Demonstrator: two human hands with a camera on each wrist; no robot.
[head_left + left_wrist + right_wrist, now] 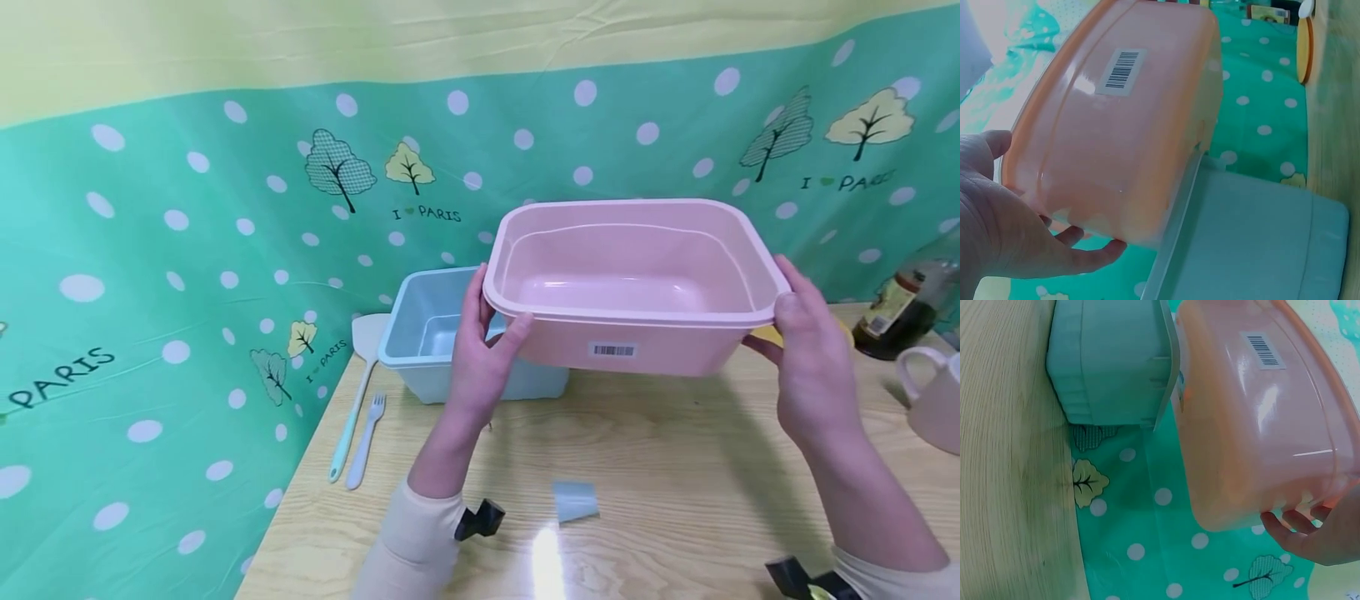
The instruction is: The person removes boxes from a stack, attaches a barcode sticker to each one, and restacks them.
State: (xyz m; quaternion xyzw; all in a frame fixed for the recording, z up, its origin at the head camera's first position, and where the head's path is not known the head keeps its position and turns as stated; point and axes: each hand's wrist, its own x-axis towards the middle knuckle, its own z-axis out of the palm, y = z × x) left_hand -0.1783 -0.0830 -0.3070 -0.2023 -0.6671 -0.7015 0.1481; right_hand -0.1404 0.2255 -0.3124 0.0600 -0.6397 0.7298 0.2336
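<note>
A pink plastic basin (675, 346) with a barcode sticker on its front side is held up above the table by both hands. My left hand (480, 362) grips its left end, the thumb at the rim and the fingers around the end wall. At the opposite end, my right hand (816, 371) holds it with the thumb near the rim corner and fingers underneath. Behind and to the left stands a light blue basin (427, 379) on the table, partly hidden by the pink one. From the wrists, the pink basin (1104, 125) shows above the blue basin's rim (1169, 362).
Left of the blue basin lie a white spatula (367, 337) and a pale blue fork (367, 442). A grey-blue piece (576, 502) lies on the wooden table (660, 467) in front. At right are a dark bottle (896, 312), a mug (937, 400) and a partly hidden yellow thing.
</note>
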